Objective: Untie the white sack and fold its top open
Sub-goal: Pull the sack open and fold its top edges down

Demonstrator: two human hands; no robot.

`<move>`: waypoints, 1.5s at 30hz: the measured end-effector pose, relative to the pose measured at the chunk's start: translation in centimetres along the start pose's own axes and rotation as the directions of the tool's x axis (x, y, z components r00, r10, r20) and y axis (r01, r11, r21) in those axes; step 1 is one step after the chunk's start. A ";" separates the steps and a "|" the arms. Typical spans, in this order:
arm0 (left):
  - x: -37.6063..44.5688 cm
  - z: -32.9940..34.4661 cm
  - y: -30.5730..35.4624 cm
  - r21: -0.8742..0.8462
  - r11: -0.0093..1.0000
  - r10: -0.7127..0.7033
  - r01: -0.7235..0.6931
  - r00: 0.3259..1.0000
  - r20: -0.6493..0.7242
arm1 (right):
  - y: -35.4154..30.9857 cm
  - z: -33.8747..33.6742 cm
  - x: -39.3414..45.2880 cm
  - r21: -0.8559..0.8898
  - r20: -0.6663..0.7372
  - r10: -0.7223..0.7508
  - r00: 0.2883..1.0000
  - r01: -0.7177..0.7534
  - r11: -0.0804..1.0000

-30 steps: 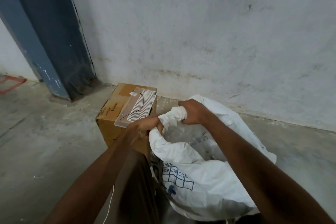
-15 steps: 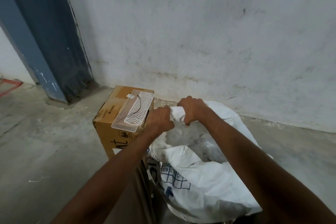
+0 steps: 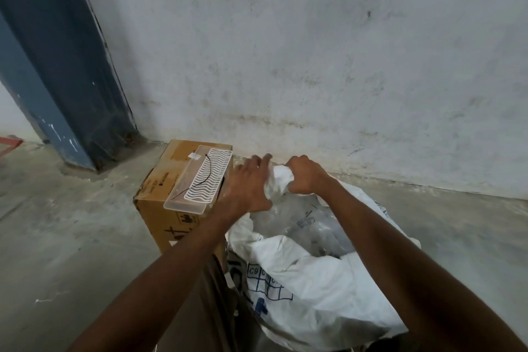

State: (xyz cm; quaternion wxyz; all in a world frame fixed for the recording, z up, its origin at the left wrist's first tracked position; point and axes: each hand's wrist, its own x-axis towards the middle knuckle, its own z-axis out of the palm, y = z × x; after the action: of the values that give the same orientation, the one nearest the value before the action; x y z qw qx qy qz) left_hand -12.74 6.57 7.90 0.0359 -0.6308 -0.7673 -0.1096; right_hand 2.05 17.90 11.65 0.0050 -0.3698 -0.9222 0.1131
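White sack [image 3: 314, 280], crumpled, blue-printed, beside the cardboard box [image 3: 160, 197]. Right hand [image 3: 307, 176] clenched its bunched top; left hand [image 3: 251, 188], clenched earlier, had released, fingers spread.

Stained grey wall [image 3: 314, 51], concrete floor [image 3: 71, 237]

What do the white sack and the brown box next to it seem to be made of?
White sack: probably woven plastic, matte; it creases stiffly and carries blue print. A clear film liner seems to show inside.
Brown box: corrugated cardboard, dull, with taped top and printed marks.
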 end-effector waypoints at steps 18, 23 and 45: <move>4.4 -0.8 -2.0 -0.101 0.994 -0.001 0.040 0.934 0.357 | 3.3 1.3 -0.1 -0.041 -0.025 0.104 0.994 -0.105 0.994; 3.5 2.8 2.4 0.086 0.981 0.167 -0.171 0.984 0.053 | 2.7 -1.3 1.8 0.014 0.353 0.157 0.922 -0.173 0.985; 7.1 5.8 7.1 0.070 0.976 0.193 -0.205 0.969 0.152 | 8.7 -0.8 0.8 0.206 0.279 0.217 0.936 -0.278 0.938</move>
State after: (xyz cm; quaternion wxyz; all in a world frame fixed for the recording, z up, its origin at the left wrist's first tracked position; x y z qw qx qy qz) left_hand -6.74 15.93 4.55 0.0179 -0.7088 -0.7047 -0.0265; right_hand 7.51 24.68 10.51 -0.0815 -0.4629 -0.8401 0.2705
